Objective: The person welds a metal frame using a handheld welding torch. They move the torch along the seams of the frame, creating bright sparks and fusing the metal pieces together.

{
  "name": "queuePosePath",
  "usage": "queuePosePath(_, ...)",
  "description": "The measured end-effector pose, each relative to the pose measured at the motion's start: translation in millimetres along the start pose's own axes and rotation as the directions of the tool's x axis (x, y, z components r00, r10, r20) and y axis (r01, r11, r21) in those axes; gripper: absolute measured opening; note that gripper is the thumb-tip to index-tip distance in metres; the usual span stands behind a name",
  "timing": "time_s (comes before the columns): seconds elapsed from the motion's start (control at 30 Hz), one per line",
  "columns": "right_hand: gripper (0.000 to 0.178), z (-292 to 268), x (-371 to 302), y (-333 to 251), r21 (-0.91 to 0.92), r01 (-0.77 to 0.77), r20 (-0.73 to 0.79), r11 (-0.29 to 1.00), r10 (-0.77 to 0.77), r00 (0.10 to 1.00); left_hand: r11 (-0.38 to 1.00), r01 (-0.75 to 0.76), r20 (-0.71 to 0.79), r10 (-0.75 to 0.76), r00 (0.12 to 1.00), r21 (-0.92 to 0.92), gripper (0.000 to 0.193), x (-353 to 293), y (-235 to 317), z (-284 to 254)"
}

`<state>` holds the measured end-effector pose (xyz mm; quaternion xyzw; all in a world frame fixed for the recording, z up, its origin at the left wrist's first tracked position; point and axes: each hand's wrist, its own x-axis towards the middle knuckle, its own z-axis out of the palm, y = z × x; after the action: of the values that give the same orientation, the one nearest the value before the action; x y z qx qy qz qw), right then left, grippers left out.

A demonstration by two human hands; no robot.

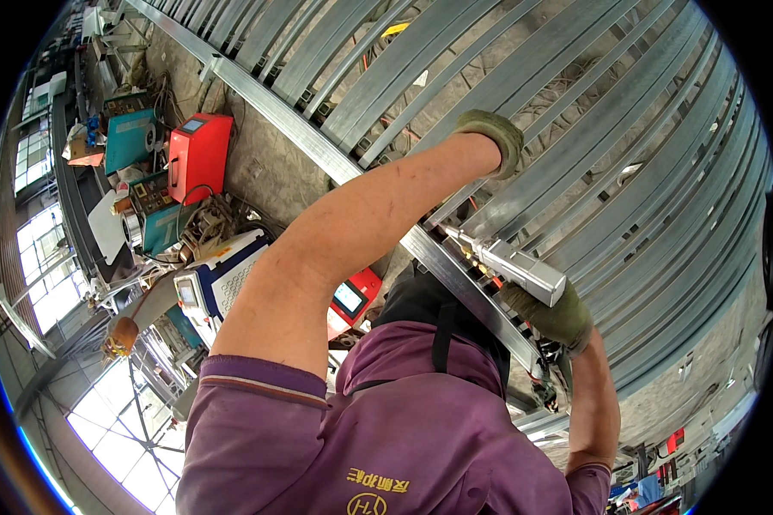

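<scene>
My right hand (558, 319), in an olive work glove, is closed round a silver handheld welding gun (528, 270) with a boxy body. Its thin nozzle (457, 233) points to the left, close to where a slat meets the long edge rail (464, 287) of a metal frame. Farther out, my left hand (489, 137), gloved alike, lies over the frame's slats (567, 176). My left forearm reaches across the rail to it. The glove's cuff and back show, but its fingers are hidden, so its grip is unclear.
Parallel grey metal slats extend to the right and far side, with cables (575, 81) on the floor beneath. At the left stand a red machine (200, 157), teal machines (130, 142) and a white-and-blue cabinet (223, 279). A red unit with a screen (349, 299) sits near my body.
</scene>
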<state>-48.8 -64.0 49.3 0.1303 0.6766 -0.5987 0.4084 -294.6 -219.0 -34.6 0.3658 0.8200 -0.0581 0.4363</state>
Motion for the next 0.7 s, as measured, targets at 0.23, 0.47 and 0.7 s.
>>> queuePosePath(0.23, 0.046, 7.0, 13.6, -4.5, 0.065, -0.06, 0.037, 0.996, 0.058, 0.998, 0.999, -0.031, -0.038, 0.031, 0.999, -0.007, 0.034, 0.5, -1.7, 2.3)
queuePosePath(0.47, 0.048, 7.3, 14.7, -1.1, 0.012, -0.035, 0.061, 0.999, 0.034, 0.998, 0.999, -0.027, -0.04, 0.026, 0.999, -0.021, 0.034, -7.2, 2.0, -6.2)
queuePosePath(0.7, 0.048, 6.3, 13.9, -11.6, -0.041, -0.072, 0.081, 0.997, 0.075, 0.994, 0.999, -0.021, -0.096, 0.018, 0.995, -0.035, 0.035, -2.9, 1.0, 1.6)
